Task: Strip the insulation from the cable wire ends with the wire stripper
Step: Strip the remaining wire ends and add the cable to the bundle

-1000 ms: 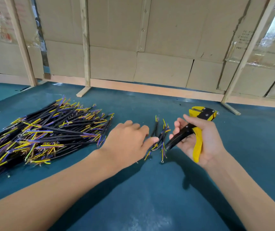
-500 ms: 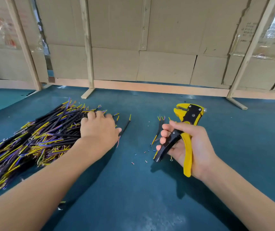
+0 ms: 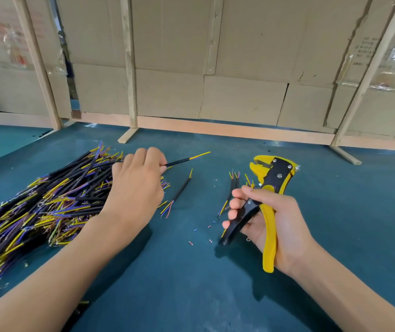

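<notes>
Toward the worktop's (image 3: 335, 212) left side, beside the big heap of cables (image 3: 38, 207), the left hand (image 3: 136, 188) pinches a single black cable (image 3: 182, 160) between curled fingers and holds it just above the heap's far-right fringe. Its long axis runs left to right with a slight lean toward the far edge, and the free end with yellow conductors points right, toward the wire stripper (image 3: 267, 200). The other end is hidden under the hand.

Right of the middle, the right hand (image 3: 273, 224) is wrapped round the stripper's handles, yellow one against the palm, black one under the fingers. The handles look spread, so the jaws are probably ready to take a wire. The tool's head points toward the far edge and slightly left.

The step in hand appears to be bringing a fresh cable to the tool. Done well, the cable would be gripped close to its free end so the conductors do not flex, fed straight into the jaws across the tool's axis, and squeezed in one firm stroke.

Between the hands lie a loose cable (image 3: 179, 190), a small bunch of cables (image 3: 232, 185) just beside the right hand's fingers, and scattered insulation bits (image 3: 190, 242).
</notes>
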Tool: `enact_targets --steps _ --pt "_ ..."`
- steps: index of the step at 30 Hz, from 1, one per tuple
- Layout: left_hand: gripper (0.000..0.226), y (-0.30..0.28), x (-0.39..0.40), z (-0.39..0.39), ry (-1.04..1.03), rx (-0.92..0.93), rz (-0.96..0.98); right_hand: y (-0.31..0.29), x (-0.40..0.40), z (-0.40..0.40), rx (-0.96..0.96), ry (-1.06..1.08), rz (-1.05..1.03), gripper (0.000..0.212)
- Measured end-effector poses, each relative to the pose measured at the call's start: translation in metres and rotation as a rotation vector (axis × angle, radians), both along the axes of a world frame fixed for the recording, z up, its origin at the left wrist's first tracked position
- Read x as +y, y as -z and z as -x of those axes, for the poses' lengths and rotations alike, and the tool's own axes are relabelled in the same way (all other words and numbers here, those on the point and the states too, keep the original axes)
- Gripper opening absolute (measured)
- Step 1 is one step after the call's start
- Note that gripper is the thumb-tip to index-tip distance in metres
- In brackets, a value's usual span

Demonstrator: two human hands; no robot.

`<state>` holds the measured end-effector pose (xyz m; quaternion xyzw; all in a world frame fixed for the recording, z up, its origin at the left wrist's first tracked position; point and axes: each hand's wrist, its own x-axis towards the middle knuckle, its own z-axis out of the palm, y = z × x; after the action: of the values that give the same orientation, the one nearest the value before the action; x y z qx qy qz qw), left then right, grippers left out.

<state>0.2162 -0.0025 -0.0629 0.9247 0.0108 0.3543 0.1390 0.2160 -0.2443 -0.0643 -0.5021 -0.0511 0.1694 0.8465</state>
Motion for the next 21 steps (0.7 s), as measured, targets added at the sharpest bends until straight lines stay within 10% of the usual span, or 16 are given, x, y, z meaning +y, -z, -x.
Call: enact_targets --steps 8,21 --pt "0.004 -0.006 -0.021 0.019 0.749 0.151 0.712 -0.01 -0.002 0.001 -0.255 0.19 0.02 0.034" --pt "0.016 -0.01 -0.035 0.032 0.979 0.423 0.855 -0.02 -0.002 0.008 -0.441 0.181 -0.023 0.007"
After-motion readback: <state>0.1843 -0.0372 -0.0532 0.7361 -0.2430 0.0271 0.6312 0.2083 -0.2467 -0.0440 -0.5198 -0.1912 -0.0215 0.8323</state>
